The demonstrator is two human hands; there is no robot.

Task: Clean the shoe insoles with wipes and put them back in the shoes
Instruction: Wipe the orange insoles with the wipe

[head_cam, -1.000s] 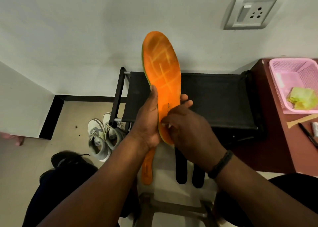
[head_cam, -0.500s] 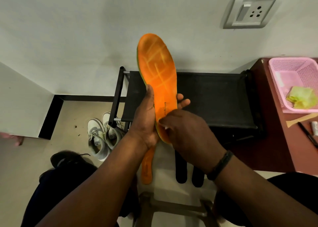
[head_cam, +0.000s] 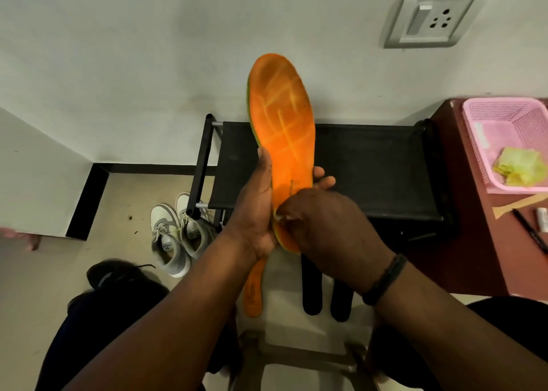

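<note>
Against the wall, left hand (head_cam: 255, 212) grips the insole (head_cam: 281, 141); right hand (head_cam: 323, 227) pinches a wipe (head_cam: 280, 217); hard rubbing could buckle it.

soft, even indoor light, wide-angle view

the wall (head_cam: 148, 49) is evenly lit with no glare; below the wall, the floor (head_cam: 44, 287) sits dimmer. edges bend outward, tilting the socket (head_cam: 430, 17) high on the wall. the picture is slightly soft throughout, most at the bottom.
</note>
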